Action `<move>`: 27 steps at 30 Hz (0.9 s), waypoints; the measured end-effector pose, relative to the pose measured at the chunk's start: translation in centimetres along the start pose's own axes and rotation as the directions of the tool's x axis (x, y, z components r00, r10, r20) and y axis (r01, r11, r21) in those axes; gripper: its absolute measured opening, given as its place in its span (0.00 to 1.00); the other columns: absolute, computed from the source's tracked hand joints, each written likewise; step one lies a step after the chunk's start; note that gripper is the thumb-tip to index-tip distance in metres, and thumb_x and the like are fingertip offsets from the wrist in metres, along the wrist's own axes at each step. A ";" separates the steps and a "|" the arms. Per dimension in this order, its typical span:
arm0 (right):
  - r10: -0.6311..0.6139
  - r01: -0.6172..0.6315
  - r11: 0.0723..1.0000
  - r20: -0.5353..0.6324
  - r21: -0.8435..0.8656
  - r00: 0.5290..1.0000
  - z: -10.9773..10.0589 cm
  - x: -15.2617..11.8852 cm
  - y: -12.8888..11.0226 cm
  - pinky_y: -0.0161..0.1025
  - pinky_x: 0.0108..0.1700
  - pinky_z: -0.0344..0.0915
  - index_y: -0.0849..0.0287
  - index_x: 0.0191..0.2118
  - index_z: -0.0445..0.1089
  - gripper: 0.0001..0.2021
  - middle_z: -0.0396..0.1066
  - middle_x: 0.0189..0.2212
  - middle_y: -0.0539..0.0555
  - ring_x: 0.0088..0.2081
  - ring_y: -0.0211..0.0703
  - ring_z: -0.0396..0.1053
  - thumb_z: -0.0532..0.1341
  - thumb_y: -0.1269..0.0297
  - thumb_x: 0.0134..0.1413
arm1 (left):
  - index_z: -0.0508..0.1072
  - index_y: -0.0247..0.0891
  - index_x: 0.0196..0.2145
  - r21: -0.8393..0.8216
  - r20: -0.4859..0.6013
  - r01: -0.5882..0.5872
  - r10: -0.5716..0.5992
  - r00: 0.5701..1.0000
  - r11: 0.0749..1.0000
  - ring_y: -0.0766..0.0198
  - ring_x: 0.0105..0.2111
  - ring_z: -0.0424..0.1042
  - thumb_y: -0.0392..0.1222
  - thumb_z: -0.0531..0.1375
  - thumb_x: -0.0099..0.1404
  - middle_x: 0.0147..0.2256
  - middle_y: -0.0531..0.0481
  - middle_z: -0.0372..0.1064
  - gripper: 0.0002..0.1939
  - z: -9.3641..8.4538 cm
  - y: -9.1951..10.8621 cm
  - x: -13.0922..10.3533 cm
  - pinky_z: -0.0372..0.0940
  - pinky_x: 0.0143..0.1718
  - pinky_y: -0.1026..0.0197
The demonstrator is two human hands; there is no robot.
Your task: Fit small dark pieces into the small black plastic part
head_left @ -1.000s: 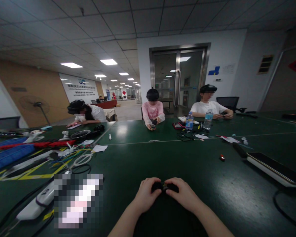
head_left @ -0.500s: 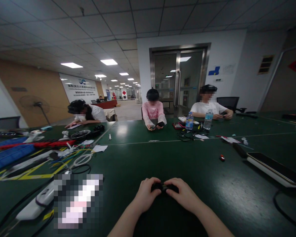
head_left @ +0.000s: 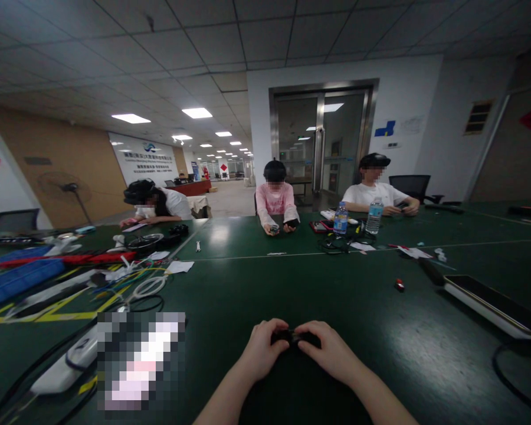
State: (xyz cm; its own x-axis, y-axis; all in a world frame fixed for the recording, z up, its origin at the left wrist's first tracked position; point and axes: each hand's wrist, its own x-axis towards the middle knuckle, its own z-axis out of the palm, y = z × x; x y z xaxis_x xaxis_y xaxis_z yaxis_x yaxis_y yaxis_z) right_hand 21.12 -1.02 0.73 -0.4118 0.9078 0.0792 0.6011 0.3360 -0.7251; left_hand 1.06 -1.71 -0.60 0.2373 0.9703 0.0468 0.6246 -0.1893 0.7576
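Observation:
Low in the middle of the head view, my left hand (head_left: 265,348) grips the left end of a small dark object (head_left: 295,337). My right hand (head_left: 323,346) has its fingers curled around the right end of the same object. It looks black with a lighter spot at its centre; most of it is covered by my fingers, so its kind is unclear. Both forearms rest over the dark green table (head_left: 243,289). Thumbs and forefingers of the two hands point toward each other across the object.
To the left lie a white power strip (head_left: 62,369), a blurred bright panel (head_left: 146,363), coiled white cable (head_left: 148,287) and a blue tray (head_left: 22,280). A small red item (head_left: 399,285) and a dark-topped flat device (head_left: 495,304) lie right. Bottles (head_left: 374,216) and three people are across the table.
The whole view has shifted very slightly. Both hands keep their hold on the dark object, almost unmoved. Across the table, the middle person's hands have moved slightly apart.

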 end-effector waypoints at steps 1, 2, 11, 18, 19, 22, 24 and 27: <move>-0.003 0.003 1.000 0.000 -0.001 1.000 0.0 0.0 0.0 0.43 0.50 0.60 0.50 0.43 0.71 0.12 0.71 0.43 0.50 0.47 0.47 0.66 0.59 0.60 0.51 | 0.69 0.42 0.45 -0.004 0.003 0.001 -0.001 1.000 1.000 0.58 0.45 0.64 0.40 0.58 0.57 0.43 0.49 0.67 0.16 0.0 0.0 0.0 0.59 0.46 0.58; -0.004 0.004 1.000 0.000 -0.002 1.000 0.0 -0.1 -0.1 0.43 0.50 0.60 0.49 0.43 0.71 0.12 0.71 0.43 0.50 0.47 0.47 0.66 0.59 0.59 0.51 | 0.69 0.42 0.45 -0.005 0.006 -0.001 0.001 1.000 1.000 0.58 0.45 0.64 0.40 0.58 0.57 0.43 0.49 0.67 0.17 -0.1 0.1 -0.1 0.59 0.47 0.58; 0.000 0.000 1.000 -0.005 -0.008 1.000 -0.1 -0.1 -0.4 0.43 0.51 0.60 0.50 0.43 0.71 0.12 0.71 0.44 0.50 0.48 0.47 0.65 0.59 0.60 0.51 | 0.67 0.42 0.48 0.083 0.015 -0.071 0.070 0.997 0.994 0.56 0.48 0.62 0.43 0.58 0.57 0.46 0.48 0.66 0.20 -0.3 0.1 -0.4 0.57 0.50 0.56; 0.016 -0.017 1.000 -0.013 -0.002 1.000 -0.1 -0.1 -0.5 0.43 0.50 0.61 0.51 0.42 0.72 0.11 0.72 0.43 0.51 0.47 0.46 0.66 0.60 0.62 0.50 | 0.68 0.40 0.48 0.161 0.003 -0.123 0.124 0.992 0.979 0.54 0.52 0.58 0.47 0.59 0.57 0.50 0.45 0.63 0.22 -0.2 0.4 -0.5 0.55 0.53 0.55; 0.020 -0.020 1.000 -0.013 -0.004 1.000 -0.1 -0.1 -0.5 0.43 0.50 0.61 0.51 0.42 0.72 0.12 0.72 0.43 0.51 0.47 0.46 0.66 0.60 0.62 0.50 | 0.68 0.40 0.48 0.165 0.007 -0.117 0.118 0.993 0.979 0.54 0.52 0.58 0.47 0.59 0.57 0.51 0.46 0.62 0.21 -0.2 0.4 -0.5 0.55 0.53 0.55; 0.021 -0.021 1.000 -0.019 -0.003 1.000 -0.2 -0.1 -0.6 0.42 0.50 0.61 0.51 0.44 0.71 0.14 0.71 0.43 0.51 0.47 0.46 0.66 0.60 0.62 0.49 | 0.68 0.41 0.47 0.175 0.010 -0.108 0.108 0.994 0.979 0.55 0.51 0.58 0.46 0.58 0.58 0.50 0.46 0.62 0.19 -0.2 0.4 -0.5 0.55 0.52 0.55; 0.006 -0.006 1.000 -0.023 0.000 1.000 -0.2 -0.1 -0.6 0.42 0.50 0.61 0.51 0.44 0.71 0.13 0.72 0.43 0.51 0.47 0.46 0.66 0.60 0.62 0.50 | 0.68 0.40 0.47 0.177 0.010 -0.113 0.113 0.994 0.978 0.55 0.51 0.58 0.45 0.57 0.58 0.50 0.46 0.63 0.19 -0.2 0.5 -0.6 0.55 0.52 0.56; -0.008 0.008 1.000 -0.023 0.003 1.000 -0.2 -0.1 -0.7 0.42 0.50 0.60 0.51 0.41 0.72 0.11 0.72 0.42 0.51 0.47 0.47 0.66 0.59 0.62 0.50 | 0.67 0.40 0.48 0.164 0.012 -0.131 0.131 0.991 0.978 0.55 0.51 0.59 0.45 0.58 0.58 0.49 0.46 0.64 0.20 -0.3 0.6 -0.6 0.55 0.52 0.56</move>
State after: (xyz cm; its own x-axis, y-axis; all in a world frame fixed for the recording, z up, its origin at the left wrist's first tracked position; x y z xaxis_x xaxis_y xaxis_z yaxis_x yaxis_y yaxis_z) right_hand 20.85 -1.32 1.36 -0.4006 0.9108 0.1003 0.5961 0.3422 -0.7263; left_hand 1.06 -2.39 0.00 0.3258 0.9353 0.1378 0.7017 -0.3369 0.6278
